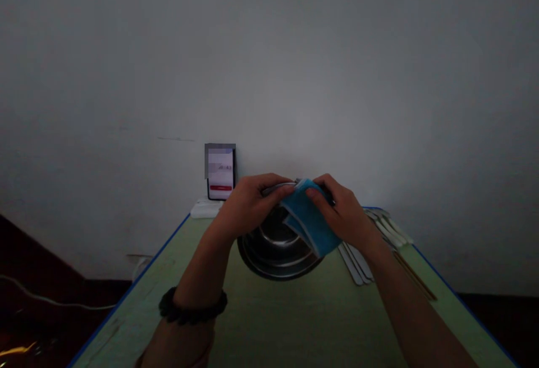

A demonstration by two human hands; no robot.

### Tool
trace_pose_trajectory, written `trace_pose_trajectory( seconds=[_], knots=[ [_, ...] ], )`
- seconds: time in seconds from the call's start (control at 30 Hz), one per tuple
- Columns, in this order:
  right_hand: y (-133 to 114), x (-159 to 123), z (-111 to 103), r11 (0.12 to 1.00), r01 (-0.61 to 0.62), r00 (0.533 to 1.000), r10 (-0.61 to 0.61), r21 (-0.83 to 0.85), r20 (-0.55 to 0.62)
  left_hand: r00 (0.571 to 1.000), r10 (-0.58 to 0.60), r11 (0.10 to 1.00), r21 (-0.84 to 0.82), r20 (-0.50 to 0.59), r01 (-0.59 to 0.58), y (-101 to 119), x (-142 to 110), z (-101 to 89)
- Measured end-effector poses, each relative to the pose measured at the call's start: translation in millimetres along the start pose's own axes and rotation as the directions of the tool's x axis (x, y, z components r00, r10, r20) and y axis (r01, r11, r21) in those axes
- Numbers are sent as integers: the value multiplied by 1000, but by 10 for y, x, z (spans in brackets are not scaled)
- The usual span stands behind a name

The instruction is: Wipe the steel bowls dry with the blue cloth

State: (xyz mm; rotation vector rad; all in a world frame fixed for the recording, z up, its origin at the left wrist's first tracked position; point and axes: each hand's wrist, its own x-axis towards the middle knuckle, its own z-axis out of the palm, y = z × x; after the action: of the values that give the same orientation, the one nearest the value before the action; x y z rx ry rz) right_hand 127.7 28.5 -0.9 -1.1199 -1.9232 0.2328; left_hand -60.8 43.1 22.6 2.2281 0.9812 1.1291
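A steel bowl (273,253) is held tilted above the green table (295,323), its hollow facing me. My left hand (248,202) is closed round the bowl's upper rim on the left side. A folded blue cloth (311,219) hangs over the rim on the right, and my right hand (343,208) is closed on it, pressing it against the bowl. A dark bead bracelet (191,306) sits on my left wrist.
A phone (220,173) with a lit screen stands against the wall at the table's far end, on a white block (204,209). Several flat metal utensils (357,264) and chopsticks (415,275) lie on the right. The table has blue edges; a cable runs on the floor at left.
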Motion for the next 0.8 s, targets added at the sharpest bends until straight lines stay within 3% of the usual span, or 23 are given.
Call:
trace_pose_trajectory(
  seconds=[0.07,0.13,0.23,0.33,0.47,0.6,0.7,0.8],
  knots=[
    [43,5,-15,999,-32,998,33,17,-49,998,-14,1000,-27,-58,12,-15,10,42],
    [95,9,-11,994,-102,985,107,40,-135,981,-47,996,-80,-188,32,-54,22,95],
    [154,20,34,968,-220,934,246,123,-260,889,-134,979,-199,-438,50,-124,40,170],
    [162,34,58,951,-253,897,300,179,-324,824,-191,960,-275,-534,44,-152,55,194],
    [117,28,-42,974,-188,939,216,125,-267,886,-183,965,-251,-427,78,-110,41,87],
    [60,0,-183,995,-91,989,95,39,-115,982,-103,993,-76,-155,92,-62,-23,-104],
    [23,-12,-227,999,-38,999,39,20,-26,997,-71,997,26,22,70,-23,-71,-182],
    [-11,-18,-217,1000,-21,1000,20,20,5,991,-63,994,98,114,52,38,-88,-184]
  ],
)
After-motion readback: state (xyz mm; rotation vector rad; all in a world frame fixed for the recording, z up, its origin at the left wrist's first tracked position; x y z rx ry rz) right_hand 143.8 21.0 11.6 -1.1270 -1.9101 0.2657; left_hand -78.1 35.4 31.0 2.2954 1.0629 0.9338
